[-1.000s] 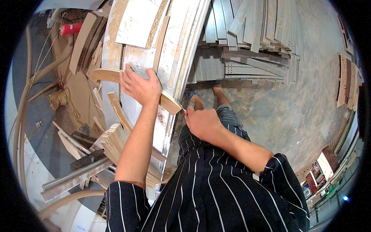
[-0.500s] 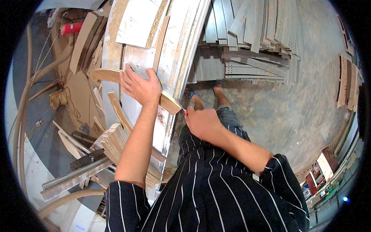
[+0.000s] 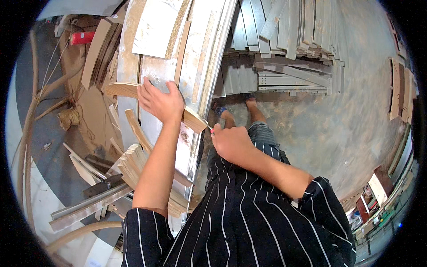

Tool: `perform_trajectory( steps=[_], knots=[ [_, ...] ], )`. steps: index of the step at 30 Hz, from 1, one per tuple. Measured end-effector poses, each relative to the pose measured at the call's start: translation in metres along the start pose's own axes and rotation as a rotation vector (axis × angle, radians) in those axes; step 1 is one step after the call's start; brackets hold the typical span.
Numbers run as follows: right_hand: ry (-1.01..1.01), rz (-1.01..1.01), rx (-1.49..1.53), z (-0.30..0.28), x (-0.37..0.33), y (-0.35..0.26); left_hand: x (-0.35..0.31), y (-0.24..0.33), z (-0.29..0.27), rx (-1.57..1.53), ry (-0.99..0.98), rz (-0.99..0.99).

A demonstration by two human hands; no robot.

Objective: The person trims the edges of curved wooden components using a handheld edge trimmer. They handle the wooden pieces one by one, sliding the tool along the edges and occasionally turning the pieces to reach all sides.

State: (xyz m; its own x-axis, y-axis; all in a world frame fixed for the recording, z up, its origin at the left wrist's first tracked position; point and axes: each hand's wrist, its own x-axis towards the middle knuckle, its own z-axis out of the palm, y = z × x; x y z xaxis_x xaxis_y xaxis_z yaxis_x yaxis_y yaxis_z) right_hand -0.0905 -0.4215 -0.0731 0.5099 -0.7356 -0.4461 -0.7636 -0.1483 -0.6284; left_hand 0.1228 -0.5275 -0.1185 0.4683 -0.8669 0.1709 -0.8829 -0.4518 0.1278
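A curved strip of light wood [image 3: 194, 121] lies across the metal-topped bench [image 3: 153, 66], its near right end at the bench edge. My left hand [image 3: 161, 101] rests over the middle of this strip, fingers stretched and thumb spread apart. Just off the strip's right end, my right hand [image 3: 232, 144] is closed around a thin tool with a red part [image 3: 212, 131]. The tool's slim tip reaches the end of the wood; my fist hides the rest, so its kind cannot be told. A second curved wood piece [image 3: 137, 129] lies closer to me on the bench.
On the bench's far part sit a white board [image 3: 158, 29] and a narrow brown strip [image 3: 182, 55]. Stacked grey slats [image 3: 284, 75] stand ahead to the right. Several curved wood pieces [image 3: 133, 167] are piled by my left forearm. Hoses [image 3: 32, 115] run along the left.
Both hands stay nearly in place, with the tool tip still at the strip's end. The whole view has shifted slightly.
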Motion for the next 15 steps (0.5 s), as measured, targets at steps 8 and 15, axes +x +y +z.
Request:
perform_trajectory(
  steps=[8,15],
  knots=[
    [-0.003,-0.038,-0.025,-0.010,0.003,0.001,0.000,-0.001,0.002,0.037,0.002,-0.007],
    [0.009,-0.053,-0.067,0.002,0.005,0.006,0.000,0.002,-0.002,0.015,0.011,-0.013]
  ],
)
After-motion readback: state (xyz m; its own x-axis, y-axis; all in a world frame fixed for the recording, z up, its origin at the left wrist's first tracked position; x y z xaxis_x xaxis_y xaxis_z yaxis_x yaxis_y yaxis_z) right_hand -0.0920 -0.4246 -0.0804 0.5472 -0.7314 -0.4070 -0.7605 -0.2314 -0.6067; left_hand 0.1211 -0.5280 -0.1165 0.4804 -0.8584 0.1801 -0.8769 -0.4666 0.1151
